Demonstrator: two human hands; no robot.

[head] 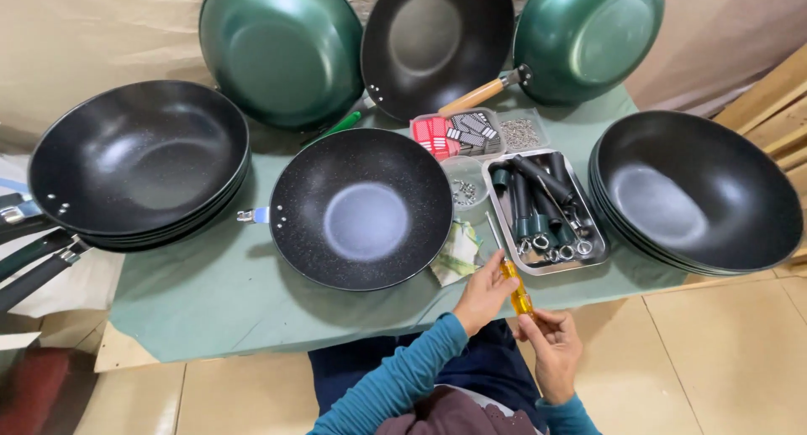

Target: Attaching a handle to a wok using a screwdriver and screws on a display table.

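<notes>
My left hand (483,294) grips a screwdriver (514,285) with a clear yellow handle near the table's front edge; its metal shaft points up toward the tray. My right hand (553,344) is just below it, with fingertips touching the handle's lower end. A black speckled wok (361,208) with a bare metal handle stub on its left lies in the middle of the green cloth, just left of my hands. A metal tray (513,248) with several dark handles, rings and screws sits right above my hands.
Stacks of black woks stand at left (139,162) and right (698,191). Green woks (282,52) (588,36) and a black one (437,44) lean at the back. Small clear boxes of parts (458,132), a cup of screws (464,187) and a folded cloth (458,254) lie nearby.
</notes>
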